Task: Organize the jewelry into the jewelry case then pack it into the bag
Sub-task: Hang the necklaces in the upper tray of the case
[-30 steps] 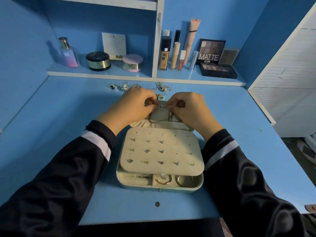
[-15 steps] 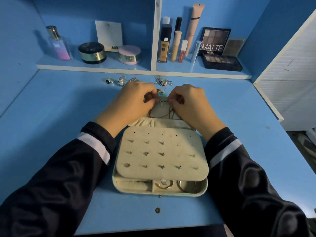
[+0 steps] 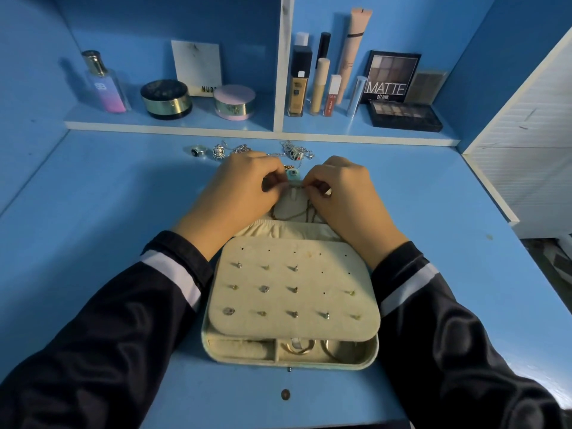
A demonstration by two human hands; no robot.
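- Where is the jewelry case?
- Open on the blue desk, near the person. A cream pad with little earrings lies over its near part.
- And the hands?
- The left hand and right hand are on the far part. Their bent fingers pinch a thin chain.
- More jewelry?
- Rings and chains lie just past the hands.
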